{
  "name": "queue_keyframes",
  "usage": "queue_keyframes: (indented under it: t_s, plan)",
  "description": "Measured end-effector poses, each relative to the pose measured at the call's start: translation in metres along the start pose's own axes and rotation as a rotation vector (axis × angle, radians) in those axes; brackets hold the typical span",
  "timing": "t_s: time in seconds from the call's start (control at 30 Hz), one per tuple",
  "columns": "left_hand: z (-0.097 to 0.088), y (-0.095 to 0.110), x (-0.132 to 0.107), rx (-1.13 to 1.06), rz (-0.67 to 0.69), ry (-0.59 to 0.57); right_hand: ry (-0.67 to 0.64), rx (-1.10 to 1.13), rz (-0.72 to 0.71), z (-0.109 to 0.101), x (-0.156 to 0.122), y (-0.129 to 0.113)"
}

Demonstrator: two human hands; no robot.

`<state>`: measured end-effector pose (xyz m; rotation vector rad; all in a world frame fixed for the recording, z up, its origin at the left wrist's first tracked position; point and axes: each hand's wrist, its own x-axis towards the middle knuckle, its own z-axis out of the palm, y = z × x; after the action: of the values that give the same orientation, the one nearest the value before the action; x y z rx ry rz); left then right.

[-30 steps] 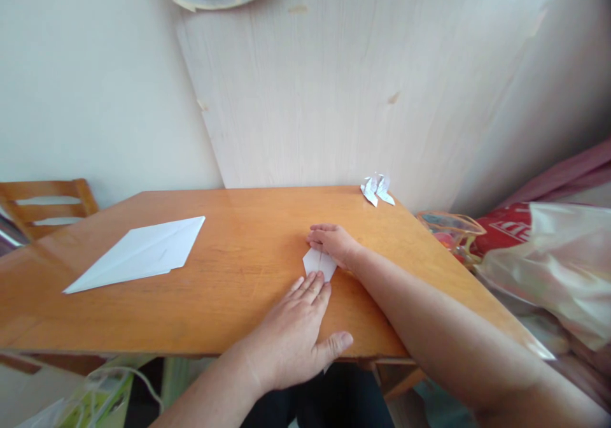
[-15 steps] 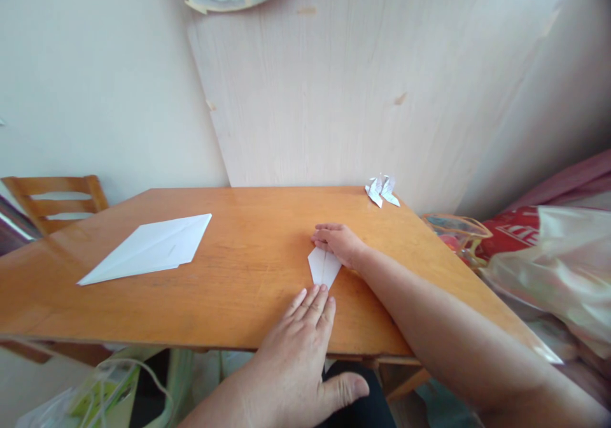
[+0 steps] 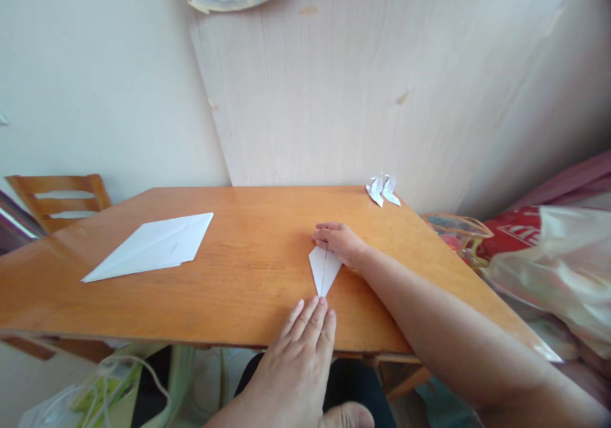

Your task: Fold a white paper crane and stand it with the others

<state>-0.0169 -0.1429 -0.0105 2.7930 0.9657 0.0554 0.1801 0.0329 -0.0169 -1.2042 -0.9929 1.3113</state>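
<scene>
A small white piece of folded paper (image 3: 324, 267), kite-shaped with a crease down its middle, lies on the wooden table. My right hand (image 3: 338, 240) covers its upper end, with the fingers bent close together, holding it against the tabletop; that end is hidden. At the paper's lower point rest the fingertips of my left hand (image 3: 303, 355). This hand is stretched out flat, thumb apart, with nothing in it.
A larger folded white sheet (image 3: 155, 244) lies on the left of the wooden table (image 3: 252, 224). Two small folded paper figures (image 3: 383, 190) stand at the far right corner. A wooden chair (image 3: 60, 197) is at the left; bags (image 3: 554, 249) crowd the right side.
My left hand has slid a little towards me, baring more of the paper's lower point. My right hand stays in place on the upper end.
</scene>
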Motion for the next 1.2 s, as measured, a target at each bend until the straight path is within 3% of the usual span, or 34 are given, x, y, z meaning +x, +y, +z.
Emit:
queue_keyframes:
  t_s: [0.17,0.27,0.33,0.5,0.6,0.73,0.97,1.2]
  plan:
    - [-0.011,0.005,-0.007,-0.005,0.044,0.088,-0.014,-0.023,-0.018,0.000,0.000,0.001]
    - [-0.025,0.005,-0.004,-0.079,-0.020,0.242,-0.015,-0.051,-0.027,0.000,0.000,0.002]
    - [-0.034,-0.003,0.004,-0.147,-0.080,0.373,-0.011,-0.075,-0.029,0.000,-0.001,0.002]
    - [-0.039,-0.043,0.037,-0.158,-0.218,0.540,-0.005,-0.123,-0.048,0.000,0.000,0.003]
    - [-0.036,-0.065,0.059,-0.094,-0.266,0.516,-0.016,-0.146,-0.064,-0.001,0.001,0.004]
    - [-0.033,-0.079,0.084,-0.010,-0.316,0.447,-0.020,-0.181,-0.095,-0.001,0.003,0.006]
    - [-0.036,-0.084,0.109,0.034,-0.382,0.381,-0.011,-0.257,-0.146,-0.001,0.001,0.005]
    - [-0.035,-0.086,0.111,0.010,-0.384,0.351,-0.003,-0.299,-0.144,-0.002,0.000,0.003]
